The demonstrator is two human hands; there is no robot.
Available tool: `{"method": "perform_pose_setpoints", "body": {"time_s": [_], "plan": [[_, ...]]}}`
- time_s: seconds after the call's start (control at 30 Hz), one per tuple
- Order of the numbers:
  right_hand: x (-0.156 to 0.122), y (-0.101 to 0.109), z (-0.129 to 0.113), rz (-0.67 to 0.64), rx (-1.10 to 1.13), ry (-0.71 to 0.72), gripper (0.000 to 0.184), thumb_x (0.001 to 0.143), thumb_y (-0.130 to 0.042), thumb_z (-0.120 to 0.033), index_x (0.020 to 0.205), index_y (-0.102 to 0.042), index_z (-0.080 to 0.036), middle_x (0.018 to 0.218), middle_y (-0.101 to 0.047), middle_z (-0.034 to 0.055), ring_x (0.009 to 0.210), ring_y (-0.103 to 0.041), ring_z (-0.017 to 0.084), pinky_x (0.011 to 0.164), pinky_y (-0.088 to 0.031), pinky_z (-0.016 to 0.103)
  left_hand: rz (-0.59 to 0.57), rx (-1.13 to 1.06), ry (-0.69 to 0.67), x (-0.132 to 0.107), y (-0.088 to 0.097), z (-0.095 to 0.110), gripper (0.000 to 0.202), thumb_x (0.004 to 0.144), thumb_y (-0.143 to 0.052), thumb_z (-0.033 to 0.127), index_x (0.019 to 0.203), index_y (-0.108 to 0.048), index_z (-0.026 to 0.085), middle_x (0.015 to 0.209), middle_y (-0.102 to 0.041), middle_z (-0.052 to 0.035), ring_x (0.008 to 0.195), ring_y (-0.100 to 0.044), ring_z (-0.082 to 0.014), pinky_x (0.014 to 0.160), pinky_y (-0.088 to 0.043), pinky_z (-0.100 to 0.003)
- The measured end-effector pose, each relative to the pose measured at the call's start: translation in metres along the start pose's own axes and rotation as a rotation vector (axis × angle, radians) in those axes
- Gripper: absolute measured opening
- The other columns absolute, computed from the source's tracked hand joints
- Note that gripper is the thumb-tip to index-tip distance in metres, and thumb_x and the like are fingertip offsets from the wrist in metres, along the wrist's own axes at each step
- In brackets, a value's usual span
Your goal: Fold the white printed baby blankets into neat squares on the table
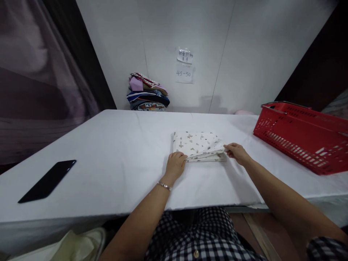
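A folded white cloth printed with small brown and grey motifs lies on the white-covered table. My right hand pinches its near right corner and holds the upper layers raised, so a gap shows between them and the layers beneath. At the near left corner, my left hand rests with curled fingers closed on the cloth's edge. The garment's or cloth's exact kind cannot be told while folded. A bracelet circles my left wrist.
A red plastic basket with metal handles stands at the right. A dark flat panel lies at the left. Folded textiles are stacked against the back wall, beside paper signs. A curtain hangs at the left.
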State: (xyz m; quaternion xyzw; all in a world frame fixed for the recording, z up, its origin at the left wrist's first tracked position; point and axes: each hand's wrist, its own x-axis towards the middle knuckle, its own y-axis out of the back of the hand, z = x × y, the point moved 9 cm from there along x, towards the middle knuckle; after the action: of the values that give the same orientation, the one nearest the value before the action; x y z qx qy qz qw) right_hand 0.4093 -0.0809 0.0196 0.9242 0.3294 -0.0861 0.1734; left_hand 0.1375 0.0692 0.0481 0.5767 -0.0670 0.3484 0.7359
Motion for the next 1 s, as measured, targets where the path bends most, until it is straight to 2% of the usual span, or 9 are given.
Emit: {"method": "perform_pose_setpoints", "body": {"time_s": [0.17, 0.37, 0.53, 0.67, 0.8, 0.9, 0.93, 1.0], "plan": [[-0.002, -0.008, 0.028, -0.053, -0.083, -0.138, 0.026, 0.072, -0.069, -0.03, 0.067, -0.047, -0.017, 0.045, -0.052, -0.0025, 0.037, -0.044, 0.007, 0.033, -0.034, 0.017, -0.016, -0.013, 0.008, 0.0, -0.001, -0.001, 0.022, 0.083, -0.05, 0.014, 0.098, -0.062, 0.024, 0.096, -0.06, -0.0047, 0.095, -0.051, -0.0202, 0.084, -0.038, -0.037], [-0.007, -0.004, 0.036, -0.11, -0.154, -0.235, 0.027, 0.073, -0.068, -0.035, 0.07, -0.049, -0.016, 0.054, -0.058, 0.0006, 0.041, -0.051, 0.009, 0.038, -0.042, 0.02, 0.003, -0.002, 0.01, 0.0, 0.002, -0.001, 0.02, 0.081, -0.053, 0.014, 0.097, -0.062, 0.023, 0.096, -0.059, -0.0042, 0.096, -0.05, -0.0201, 0.086, -0.037, -0.037], [-0.007, -0.004, 0.039, -0.157, -0.211, -0.262, 0.031, 0.074, -0.065, -0.041, 0.07, -0.05, -0.015, 0.053, -0.057, 0.0009, 0.042, -0.053, 0.01, 0.037, -0.041, 0.02, 0.063, 0.013, 0.114, -0.002, 0.01, -0.016, 0.018, 0.078, -0.061, 0.019, 0.095, -0.064, 0.023, 0.098, -0.059, -0.0043, 0.1, -0.049, -0.0219, 0.086, -0.038, -0.039], [-0.008, -0.007, 0.043, -0.175, -0.248, -0.245, 0.031, 0.073, -0.066, -0.042, 0.069, -0.049, -0.016, 0.053, -0.055, -0.0011, 0.042, -0.053, 0.009, 0.037, -0.038, 0.019, 0.091, -0.062, 0.226, -0.007, 0.014, -0.034, 0.016, 0.076, -0.064, 0.025, 0.092, -0.066, 0.022, 0.099, -0.059, -0.0038, 0.099, -0.05, -0.0208, 0.084, -0.042, -0.035], [-0.01, -0.008, 0.043, -0.205, -0.33, -0.191, 0.034, 0.074, -0.062, -0.046, 0.064, -0.048, -0.017, 0.053, -0.055, 0.0004, 0.043, -0.053, 0.01, 0.037, -0.036, 0.02, 0.096, -0.18, 0.349, -0.015, 0.014, -0.051, 0.019, 0.076, -0.064, 0.028, 0.095, -0.066, 0.024, 0.103, -0.057, -0.0011, 0.092, -0.054, -0.0167, 0.08, -0.045, -0.03], [-0.008, -0.003, 0.03, -0.149, -0.573, -0.092, 0.035, 0.076, -0.056, -0.05, 0.066, -0.052, -0.017, 0.059, -0.06, 0.0058, 0.049, -0.057, 0.015, 0.043, -0.042, 0.025, 0.065, -0.275, 0.402, -0.019, 0.011, -0.058, 0.019, 0.077, -0.063, 0.029, 0.095, -0.066, 0.024, 0.105, -0.056, 0.0003, 0.081, -0.057, -0.0124, 0.076, -0.046, -0.027], [-0.007, 0.0, 0.021, -0.088, -0.703, -0.02, 0.035, 0.076, -0.056, -0.05, 0.07, -0.055, -0.016, 0.064, -0.063, 0.0089, 0.055, -0.06, 0.018, 0.048, -0.045, 0.028, 0.062, -0.308, 0.413, -0.019, 0.011, -0.06, 0.019, 0.077, -0.063, 0.03, 0.094, -0.067, 0.024, 0.104, -0.057, 0.0004, 0.077, -0.057, -0.0115, 0.074, -0.046, -0.027], [-0.011, -0.002, -0.007, 0.058, -0.936, 0.237, 0.033, 0.076, -0.055, -0.046, 0.085, -0.06, -0.015, 0.086, -0.066, 0.0148, 0.077, -0.063, 0.026, 0.063, -0.049, 0.035, 0.081, -0.383, 0.426, -0.019, 0.012, -0.063, 0.016, 0.078, -0.061, 0.03, 0.09, -0.067, 0.023, 0.098, -0.058, 0.0002, 0.073, -0.057, -0.0105, 0.072, -0.047, -0.026]]}}
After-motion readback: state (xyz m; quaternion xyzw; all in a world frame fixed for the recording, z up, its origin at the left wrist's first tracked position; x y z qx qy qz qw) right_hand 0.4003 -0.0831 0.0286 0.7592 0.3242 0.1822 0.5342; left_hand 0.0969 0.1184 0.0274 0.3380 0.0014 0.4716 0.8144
